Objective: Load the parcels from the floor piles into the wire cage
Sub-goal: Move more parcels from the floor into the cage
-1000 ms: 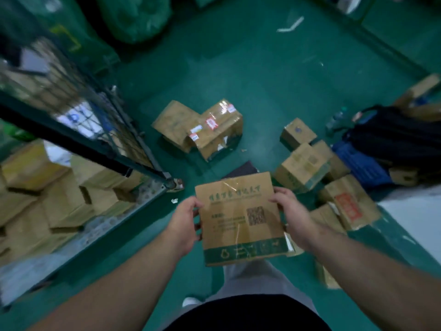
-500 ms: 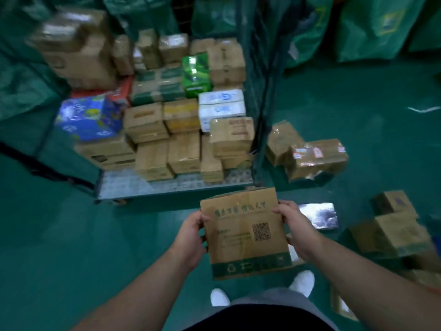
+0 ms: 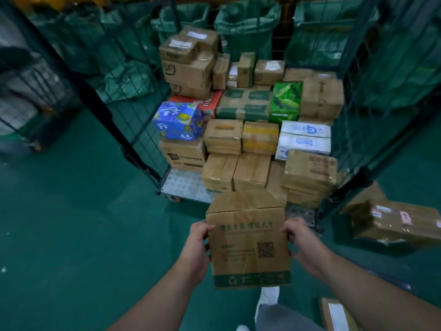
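Observation:
I hold a brown cardboard parcel [image 3: 248, 237] with green print, a QR code and a green bottom band in front of me. My left hand [image 3: 198, 244] grips its left side and my right hand [image 3: 300, 240] grips its right side. Straight ahead stands the wire cage [image 3: 143, 130], its front open, with several stacked parcels inside: brown boxes, a blue patterned box [image 3: 177, 120], a green box [image 3: 285, 102] and a white box [image 3: 304, 139]. The held parcel hangs just in front of the cage's metal floor [image 3: 183, 185].
A taped brown parcel [image 3: 396, 223] lies on the green floor to the right of the cage, and another parcel [image 3: 338, 314] at the bottom right. Green sacks [image 3: 245, 22] hang behind the cage. Another wire cage [image 3: 28, 91] stands at left. My white shoe [image 3: 268, 297] shows below the parcel.
The view has swung from the floor pile round to face the cage's open front. The cage now stands closer and centred. Both hands have kept their grip on the same parcel.

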{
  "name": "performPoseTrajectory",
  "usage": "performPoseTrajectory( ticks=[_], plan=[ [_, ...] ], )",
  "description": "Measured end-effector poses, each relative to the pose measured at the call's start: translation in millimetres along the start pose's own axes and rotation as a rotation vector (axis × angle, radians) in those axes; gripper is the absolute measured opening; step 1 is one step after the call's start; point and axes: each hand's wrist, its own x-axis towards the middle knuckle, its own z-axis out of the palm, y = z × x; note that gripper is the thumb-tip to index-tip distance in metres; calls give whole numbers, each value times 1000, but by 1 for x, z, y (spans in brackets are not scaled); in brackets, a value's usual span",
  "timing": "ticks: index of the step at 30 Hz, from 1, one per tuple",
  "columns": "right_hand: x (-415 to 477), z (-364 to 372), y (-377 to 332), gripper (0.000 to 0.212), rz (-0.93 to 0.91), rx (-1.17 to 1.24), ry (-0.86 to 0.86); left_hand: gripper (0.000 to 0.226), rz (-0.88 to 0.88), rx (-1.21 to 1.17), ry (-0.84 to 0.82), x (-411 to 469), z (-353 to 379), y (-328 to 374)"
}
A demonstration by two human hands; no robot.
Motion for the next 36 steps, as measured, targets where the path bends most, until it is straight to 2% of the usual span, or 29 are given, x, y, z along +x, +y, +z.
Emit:
performPoseTrajectory(
  ticks=[4,6,8,9,11,13,14,17,18,21,26,32,36],
  plan=[
    [44,6,-33,40,54,20,-31,39,-13,42,16,41,12,25],
    [68,7,-60,41,61,27,-51,38,-12,70,15,65,23,43],
    [92,8,-88,30,104,7,-32,36,-18,115,33,90,35,63],
    [101,7,-95,34,127,-27,-17,36,-17,141,53,99,39,71],
    [136,5,-108,59,189,-100,14,43,-14,190,83,125,51,98],
    [166,4,-115,65,268,-114,3,60,-23,233,132,150,60,122],
    [178,5,-119,60,307,-111,-26,61,-16,264,164,163,64,132],
    [201,16,-128,19,394,-125,-128,53,4,345,234,190,69,154],
    [207,21,-129,13,411,-126,-129,54,-2,377,242,199,67,159],
    [233,41,-132,20,457,-108,-84,48,-51,443,273,230,56,172],
    [300,78,-145,34,521,-120,-25,30,-281,395,228,297,24,184],
    [383,145,-162,35,456,-99,63,16,-415,447,153,412,-31,209],
    [428,202,-150,24,399,-101,175,17,-515,486,160,467,-62,220]
  ],
)
